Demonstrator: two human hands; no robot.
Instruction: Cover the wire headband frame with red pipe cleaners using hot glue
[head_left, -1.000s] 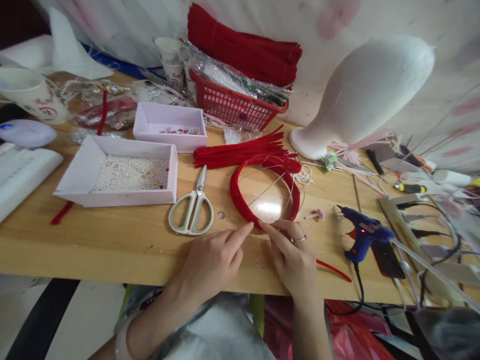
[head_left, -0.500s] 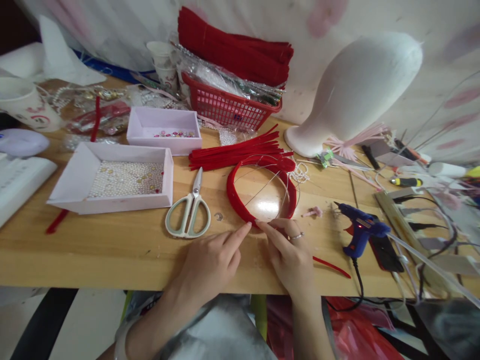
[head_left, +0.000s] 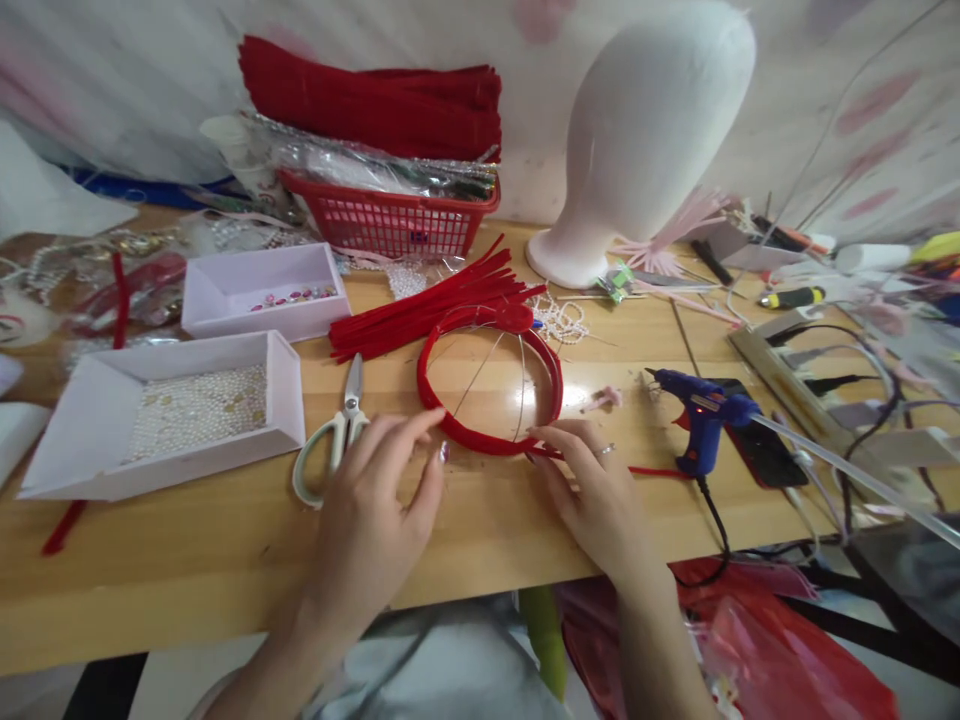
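A red fuzzy hoop [head_left: 487,443] with thin wires across its middle lies on the table between my hands. My left hand [head_left: 379,490] is at its front left, index fingertip by the rim and thumb apart from it. At the front right, my right hand [head_left: 600,490], with a ring on one finger, has thumb and fingertips closed on the rim. A red fuzzy strip [head_left: 652,470] runs out to the right from behind that hand. Scissors [head_left: 352,400] lie beside my left hand, one handle partly hidden by it.
White boxes hold beads [head_left: 289,400] and gems [head_left: 341,290]. Red fuzzy stems [head_left: 427,315] lie behind the hoop, before a red basket [head_left: 397,225]. A white head form [head_left: 645,130] stands behind. Right are a blue glue gun [head_left: 701,410], phone [head_left: 765,450] and power strip [head_left: 780,370].
My hands, together at the hoop's front edge before, are now apart: left on the left, right on the right. The camera view has shifted, and the red strip lies closer to the glue gun.
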